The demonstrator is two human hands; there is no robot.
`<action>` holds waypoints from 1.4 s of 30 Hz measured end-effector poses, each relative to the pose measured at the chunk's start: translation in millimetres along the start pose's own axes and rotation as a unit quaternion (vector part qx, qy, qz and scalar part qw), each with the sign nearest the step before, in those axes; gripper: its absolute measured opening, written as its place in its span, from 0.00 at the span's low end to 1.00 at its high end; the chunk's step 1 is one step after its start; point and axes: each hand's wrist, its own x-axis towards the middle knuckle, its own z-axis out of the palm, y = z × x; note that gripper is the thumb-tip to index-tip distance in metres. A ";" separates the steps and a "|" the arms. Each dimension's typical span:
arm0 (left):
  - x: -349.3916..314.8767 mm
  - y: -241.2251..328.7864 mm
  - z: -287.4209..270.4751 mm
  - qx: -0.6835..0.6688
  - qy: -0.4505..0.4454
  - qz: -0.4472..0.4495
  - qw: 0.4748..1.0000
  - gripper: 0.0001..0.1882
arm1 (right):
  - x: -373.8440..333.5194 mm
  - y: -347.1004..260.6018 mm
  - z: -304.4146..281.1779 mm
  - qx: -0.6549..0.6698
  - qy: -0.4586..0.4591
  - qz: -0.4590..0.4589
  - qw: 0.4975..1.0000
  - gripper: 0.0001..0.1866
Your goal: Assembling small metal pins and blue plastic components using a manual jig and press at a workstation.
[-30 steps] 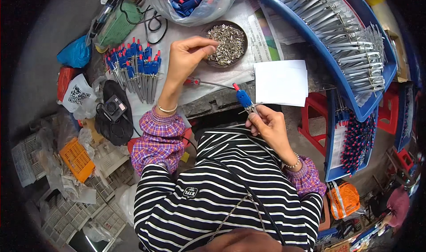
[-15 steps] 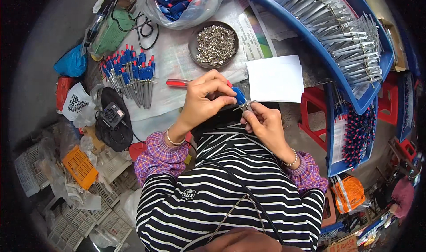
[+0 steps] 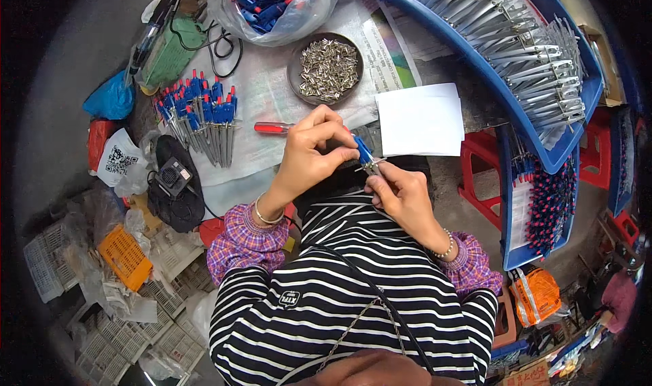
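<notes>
A small tool with a blue plastic part and silver metal legs [image 3: 365, 148] is held between my two hands, in front of my chest. My left hand [image 3: 312, 147] pinches its blue end with thumb and fingertips. My right hand [image 3: 403, 192] is closed around the metal end, where thin silver pieces stick out crosswise. The fingers hide part of the tool. Beside my left hand, a screwdriver with a red handle [image 3: 270, 127] lies on the table. A round dark bowl [image 3: 291, 82] of small silver metal pins stands beyond my hands.
Similar blue, red-tipped tools [image 3: 219, 113] lie bunched at left. A clear plastic bag [image 3: 319, 21] of blue parts sits at the back. White paper sheets [image 3: 421, 122] lie right. A large blue tray [image 3: 499, 90] holds silver metal legs; a lower blue tray [image 3: 514, 250] holds blue-red pieces.
The tool has tilted a little, its metal end now lower and nearer my body. My right hand has shifted slightly down with it; the left has barely moved.
</notes>
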 end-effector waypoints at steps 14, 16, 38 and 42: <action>7.3 -7.6 -6.4 -0.234 -0.117 -0.218 0.940 0.19 | 1.6 -7.1 -5.6 0.070 -0.020 0.056 0.996 0.07; 14.4 -8.1 -11.3 -0.227 -0.133 -0.112 0.958 0.22 | 2.8 -5.1 -9.3 0.142 -0.041 0.101 0.984 0.08; 61.2 -38.5 -40.7 0.115 0.127 0.061 0.983 0.07 | 4.9 2.0 -8.8 0.168 -0.025 0.109 0.980 0.08; 58.8 -38.7 -42.5 0.069 0.126 0.040 0.989 0.07 | 6.1 3.4 -8.7 0.175 -0.032 0.112 0.978 0.08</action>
